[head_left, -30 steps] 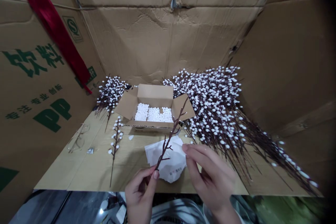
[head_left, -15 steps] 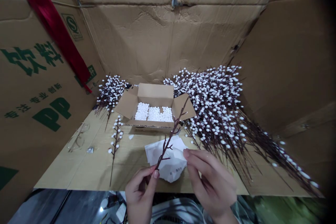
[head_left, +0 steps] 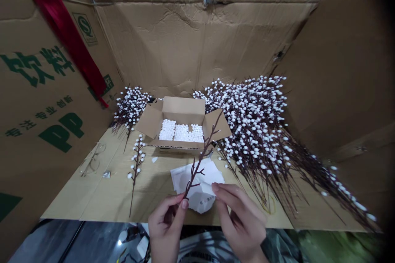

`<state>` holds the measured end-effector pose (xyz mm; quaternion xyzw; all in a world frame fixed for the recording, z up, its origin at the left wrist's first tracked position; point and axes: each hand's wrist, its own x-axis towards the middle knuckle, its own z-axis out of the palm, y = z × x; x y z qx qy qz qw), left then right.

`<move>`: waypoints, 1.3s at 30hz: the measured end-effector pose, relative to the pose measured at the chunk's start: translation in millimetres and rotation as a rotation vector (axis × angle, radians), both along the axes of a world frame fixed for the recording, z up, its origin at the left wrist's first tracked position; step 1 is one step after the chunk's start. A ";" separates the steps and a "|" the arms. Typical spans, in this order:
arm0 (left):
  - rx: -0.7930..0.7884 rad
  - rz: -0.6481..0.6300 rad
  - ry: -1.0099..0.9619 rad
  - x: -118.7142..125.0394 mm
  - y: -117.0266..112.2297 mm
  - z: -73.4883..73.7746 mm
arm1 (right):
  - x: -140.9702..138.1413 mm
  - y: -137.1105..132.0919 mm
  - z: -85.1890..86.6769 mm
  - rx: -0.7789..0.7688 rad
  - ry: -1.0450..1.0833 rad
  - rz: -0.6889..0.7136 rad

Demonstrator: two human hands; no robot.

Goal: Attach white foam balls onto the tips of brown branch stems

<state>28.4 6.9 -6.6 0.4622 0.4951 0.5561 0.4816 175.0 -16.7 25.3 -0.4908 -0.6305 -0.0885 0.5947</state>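
Note:
A bare brown artificial branch (head_left: 197, 168) slants up and right from my left hand (head_left: 168, 218), its stem pinched between thumb and fingers. Beneath it lies crumpled white paper (head_left: 200, 205) with faint print. My right hand (head_left: 239, 218) is closed at the paper's right side, fingertips on a white flap of it; whether that flap is a separate piece, I cannot tell. Behind the branch tip stands an open cardboard box (head_left: 183, 145) with small white foam balls (head_left: 182, 132) inside. To the left, a branch with white berries (head_left: 135, 164) lies on the table.
A large heap of white-berried branches (head_left: 249, 119) fills the right back, with more stems (head_left: 333, 185) along the right. A smaller bunch (head_left: 131, 102) sits back left. Eyeglasses (head_left: 92, 160) and a small silvery scrap (head_left: 106, 174) lie at left. Cardboard walls (head_left: 160, 45) enclose the table.
My right hand has shifted slightly left and down, the white flap moving with it. My left hand and the bare branch stay nearly still.

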 end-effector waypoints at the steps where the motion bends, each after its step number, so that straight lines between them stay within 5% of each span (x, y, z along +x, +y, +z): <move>1: -0.009 -0.004 0.002 -0.1 -0.1 0.0 | -0.7 0.6 -0.7 -0.003 0.006 0.001; 9: -0.062 -0.032 -0.026 -1.7 -0.5 -5.2 | -0.1 -0.2 -4.1 -0.022 0.176 -0.030; 24: -0.041 0.050 -0.041 7.3 0.4 9.5 | -11.4 -7.7 -6.2 -0.006 0.207 -0.005; 39: -0.019 0.023 -0.052 5.9 -1.6 9.2 | -17.2 1.1 -14.9 -0.174 0.496 0.024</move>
